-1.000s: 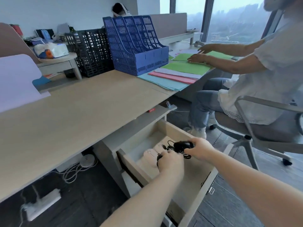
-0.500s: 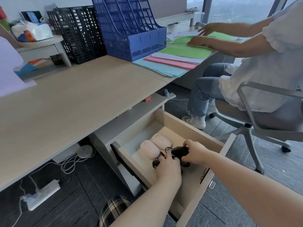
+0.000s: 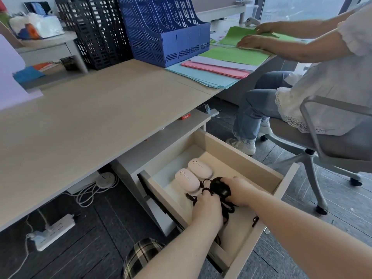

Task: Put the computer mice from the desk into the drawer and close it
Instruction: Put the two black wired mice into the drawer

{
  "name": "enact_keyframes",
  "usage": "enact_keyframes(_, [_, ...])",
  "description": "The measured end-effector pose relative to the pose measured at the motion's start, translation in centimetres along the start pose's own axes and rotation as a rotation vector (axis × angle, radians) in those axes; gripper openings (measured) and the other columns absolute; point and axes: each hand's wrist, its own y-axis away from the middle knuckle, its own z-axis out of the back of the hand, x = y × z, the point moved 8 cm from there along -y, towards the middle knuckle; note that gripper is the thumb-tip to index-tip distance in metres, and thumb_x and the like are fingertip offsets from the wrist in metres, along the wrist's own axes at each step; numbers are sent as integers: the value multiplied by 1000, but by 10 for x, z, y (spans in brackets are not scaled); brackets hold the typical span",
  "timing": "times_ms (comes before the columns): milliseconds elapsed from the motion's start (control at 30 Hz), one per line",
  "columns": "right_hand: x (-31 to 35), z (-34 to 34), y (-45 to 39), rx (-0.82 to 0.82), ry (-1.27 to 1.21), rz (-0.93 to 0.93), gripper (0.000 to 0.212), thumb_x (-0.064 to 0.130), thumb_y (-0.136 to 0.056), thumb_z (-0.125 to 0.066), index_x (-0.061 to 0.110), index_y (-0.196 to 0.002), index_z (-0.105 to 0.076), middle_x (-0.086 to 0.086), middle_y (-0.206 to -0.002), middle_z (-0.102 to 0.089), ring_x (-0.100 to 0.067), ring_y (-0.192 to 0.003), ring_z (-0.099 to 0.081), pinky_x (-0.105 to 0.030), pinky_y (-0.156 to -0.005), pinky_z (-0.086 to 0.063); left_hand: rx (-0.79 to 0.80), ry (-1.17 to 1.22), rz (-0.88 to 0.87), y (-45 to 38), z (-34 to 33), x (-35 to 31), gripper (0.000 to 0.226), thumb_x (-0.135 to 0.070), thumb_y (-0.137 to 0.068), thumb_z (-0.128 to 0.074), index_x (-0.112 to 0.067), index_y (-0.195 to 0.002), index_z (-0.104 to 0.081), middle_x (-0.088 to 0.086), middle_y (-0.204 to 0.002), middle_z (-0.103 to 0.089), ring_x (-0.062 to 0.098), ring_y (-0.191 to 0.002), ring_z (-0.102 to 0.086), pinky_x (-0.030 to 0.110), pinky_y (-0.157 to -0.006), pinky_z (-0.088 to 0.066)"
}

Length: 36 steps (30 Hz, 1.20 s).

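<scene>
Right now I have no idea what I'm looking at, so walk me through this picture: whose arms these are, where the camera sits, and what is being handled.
There is no machine here. The camera is worn on a person's head and looks forward and down, so the two bare arms coming in from the bottom are the wearer's own. The right hand grips a black mouse inside the open drawer; the left hand gathers its black cable. Two pale pink mice already lie side by side in the drawer. The desk holds a blue file rack, a black file rack and coloured papers. A second person sits on the right, sorting green sheets.
</scene>
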Motion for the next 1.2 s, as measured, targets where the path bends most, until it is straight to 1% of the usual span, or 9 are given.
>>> enact_keyframes(233, [4, 2, -11, -25, 14, 36, 60, 20, -80, -60, 22, -137, -42, -18, -120, -55, -32, -114, -53, -37, -95, -49, -41, 2, 7, -9, 2, 4, 36, -13, -86, -58, -7, -121, -50, 15, -127, -45, 32, -118, -46, 40, -94, -47])
enact_keyframes(533, [6, 6, -8, -42, 4, 20, 61, 23, -85, -58, 23, -141, -36, -17, -126, -48, -35, -113, -55, -39, -95, -50, -58, -47, 15, -9, 9, 11, 43, -16, -85, -62, -10, -125, -47, 13, -128, -45, 31, -123, -42, 40, -93, -47])
enact_keyframes(767, [-3, 39, 20, -219, -14, -103, 32, 31, -91, -48, 18, -118, -59, -9, -120, -61, -30, -109, -57, -38, -88, -51, -152, -130, -43, -5, 45, 10, 43, -26, -87, -64, -12, -125, -48, 11, -125, -50, 31, -118, -46, 42, -88, -48])
enact_keyframes(867, [-13, 64, 41, -371, 85, -218, 30, 22, -87, -41, 20, -107, -64, -5, -118, -62, -28, -119, -46, -46, -105, -34, -189, -98, -36, -4, 72, 10, 35, -24, -89, -59, -11, -121, -53, 13, -125, -49, 33, -115, -45, 42, -89, -45])
enact_keyframes(933, [-23, 77, 56, -473, 105, -354, 36, 11, -80, -42, 21, -108, -61, -10, -133, -50, -30, -136, -26, -62, -113, -14, -242, -104, -43, -2, 91, 7, 30, -24, -89, -53, -12, -117, -55, 12, -123, -48, 32, -111, -48, 42, -88, -44])
enact_keyframes(1000, [-36, 79, 68, -501, -32, -495, 45, 5, -77, -45, 23, -118, -52, -13, -156, -21, -34, -147, -1, -69, -112, -4, -296, -145, -85, 5, 112, 0, 24, -19, -90, -49, -12, -112, -55, 11, -120, -51, 29, -110, -50, 41, -84, -45])
enact_keyframes(1033, [-41, 76, 73, -498, -136, -538, 46, 4, -78, -45, 22, -121, -48, -13, -160, -8, -36, -148, 6, -69, -113, -7, -328, -164, -113, 9, 123, -4, 23, -18, -91, -48, -11, -112, -55, 11, -119, -53, 28, -111, -50, 40, -83, -46])
enact_keyframes(1100, [-46, 68, 80, -494, -332, -571, 45, 2, -83, -42, 16, -126, -41, -17, -160, 6, -41, -147, 6, -61, -114, -22, -411, -185, -156, 19, 147, -8, 22, -20, -93, -48, -9, -111, -54, 10, -117, -54, 27, -109, -50, 36, -80, -43])
enact_keyframes(1200, [-49, 61, 86, -507, -494, -583, 45, -3, -84, -38, 10, -127, -36, -21, -159, 9, -42, -146, -3, -53, -107, -34, -524, -197, -210, 28, 181, -4, 22, -25, -94, -46, -8, -106, -53, 9, -114, -54, 26, -104, -51, 34, -75, -39])
